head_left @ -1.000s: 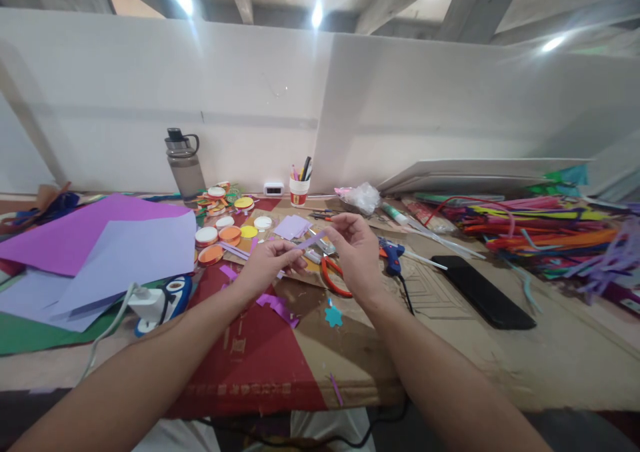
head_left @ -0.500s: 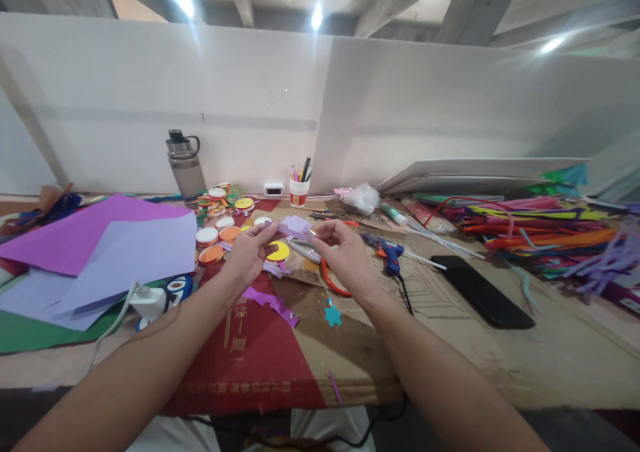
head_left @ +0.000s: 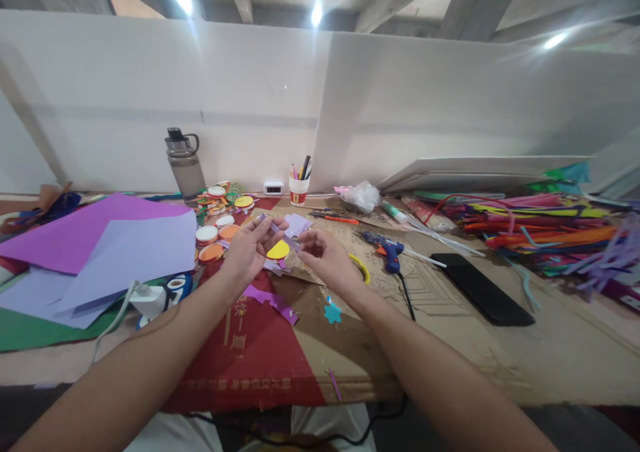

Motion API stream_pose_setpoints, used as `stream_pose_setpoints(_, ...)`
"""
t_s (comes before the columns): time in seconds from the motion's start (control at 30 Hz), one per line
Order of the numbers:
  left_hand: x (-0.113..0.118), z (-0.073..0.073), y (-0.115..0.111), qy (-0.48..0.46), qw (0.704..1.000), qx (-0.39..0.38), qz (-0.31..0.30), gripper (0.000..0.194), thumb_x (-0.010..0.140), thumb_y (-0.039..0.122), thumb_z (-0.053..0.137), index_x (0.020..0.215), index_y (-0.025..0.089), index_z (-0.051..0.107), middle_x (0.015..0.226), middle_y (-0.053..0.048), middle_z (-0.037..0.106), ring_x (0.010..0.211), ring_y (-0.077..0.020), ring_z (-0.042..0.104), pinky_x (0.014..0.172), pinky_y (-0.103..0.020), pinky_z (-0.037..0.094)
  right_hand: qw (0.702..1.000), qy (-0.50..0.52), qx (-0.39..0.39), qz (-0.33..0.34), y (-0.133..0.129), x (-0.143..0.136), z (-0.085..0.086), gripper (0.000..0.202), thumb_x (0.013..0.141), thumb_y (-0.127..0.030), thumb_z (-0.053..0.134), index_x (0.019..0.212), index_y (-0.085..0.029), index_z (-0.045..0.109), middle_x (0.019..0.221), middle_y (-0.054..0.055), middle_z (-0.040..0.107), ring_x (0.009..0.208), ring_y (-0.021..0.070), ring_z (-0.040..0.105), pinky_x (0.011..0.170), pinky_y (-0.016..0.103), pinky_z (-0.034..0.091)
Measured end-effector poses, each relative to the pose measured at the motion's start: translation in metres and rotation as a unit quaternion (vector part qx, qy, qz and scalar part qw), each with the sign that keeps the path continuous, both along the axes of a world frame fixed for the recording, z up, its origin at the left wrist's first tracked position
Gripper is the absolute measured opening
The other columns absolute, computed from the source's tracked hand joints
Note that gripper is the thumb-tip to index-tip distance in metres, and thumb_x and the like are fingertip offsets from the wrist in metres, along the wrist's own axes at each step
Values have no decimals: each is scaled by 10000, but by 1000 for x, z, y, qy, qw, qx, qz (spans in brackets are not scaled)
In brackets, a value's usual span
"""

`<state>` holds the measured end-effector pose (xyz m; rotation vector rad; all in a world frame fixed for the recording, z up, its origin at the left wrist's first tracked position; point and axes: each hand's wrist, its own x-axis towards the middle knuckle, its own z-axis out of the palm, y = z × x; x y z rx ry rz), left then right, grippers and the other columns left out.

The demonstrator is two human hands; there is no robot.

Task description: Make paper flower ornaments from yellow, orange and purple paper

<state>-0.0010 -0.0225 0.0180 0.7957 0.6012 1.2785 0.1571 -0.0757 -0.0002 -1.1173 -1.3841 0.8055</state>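
Note:
Both hands meet over the middle of the desk, a thin lilac paper strip (head_left: pixel 286 239) stretched between them. My left hand (head_left: pixel 251 247) grips the strip's left end with bent fingers. At the strip's right end, my right hand (head_left: pixel 324 257) pinches it between thumb and fingers. Behind the hands lies a lilac paper piece (head_left: pixel 298 225). Below the strip sits a yellow disc (head_left: pixel 278 250). Part of a yellow handle (head_left: pixel 361 267) shows beside my right hand; the rest is hidden. A blue glue gun (head_left: pixel 393 257) lies to the right.
Purple sheets (head_left: pixel 135 255) and a white plug (head_left: pixel 150 301) lie left. A bottle (head_left: pixel 186 172) and pen cup (head_left: pixel 299 191) stand behind. A black phone (head_left: pixel 485 292) and colourful strips (head_left: pixel 550 229) lie right. A blue gear shape (head_left: pixel 333 312) rests in front.
The lilac piece that was between my hands now lies behind them, and they hold a narrow strip. The red handle near my right hand no longer shows; a yellow one does.

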Motion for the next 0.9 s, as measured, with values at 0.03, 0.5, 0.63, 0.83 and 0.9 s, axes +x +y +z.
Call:
stream_pose_setpoints(0.03,0,0,1,-1,1000,-1,3,28,827,132,651,843,111,660,897,-72,738,857,-145,723,696,-167,589,1000,3,4,7,0,-1,0,248,658,-213,677,896,-196,607,718,-26,637,638,119,583,615,264,456)
stream_pose_setpoints(0.5,1,-4,-2,-7,1000,-3,-20,68,861,124,594,844,121,660,885,-72,740,833,-144,720,710,-199,594,1000,-4,-1,-5,-5,-1,3,195,734,-299,672,891,-204,608,688,-15,629,621,141,564,587,279,422)
stream_pose_setpoints(0.63,1,-5,-3,-7,1000,-2,-16,107,886,166,570,839,123,656,869,-76,737,820,-149,721,694,-205,593,1000,-21,7,-11,-2,-1,-1,203,737,-308,672,901,-199,621,704,-1,643,640,149,578,599,281,430)
stream_pose_setpoints(0.83,2,-3,-3,-23,1000,-9,-4,64,863,134,591,819,128,638,865,-69,739,811,-155,726,666,-202,589,998,-57,8,-23,-1,-2,-3,204,746,-311,660,906,-192,623,707,1,637,624,134,562,595,267,437)
stream_pose_setpoints(0.9,2,-3,-3,-30,999,-12,-1,58,857,119,592,821,129,636,868,-68,740,824,-161,727,671,-206,591,998,-66,7,-25,0,-2,-4,205,748,-309,655,914,-193,621,702,-1,632,618,131,556,591,263,437)
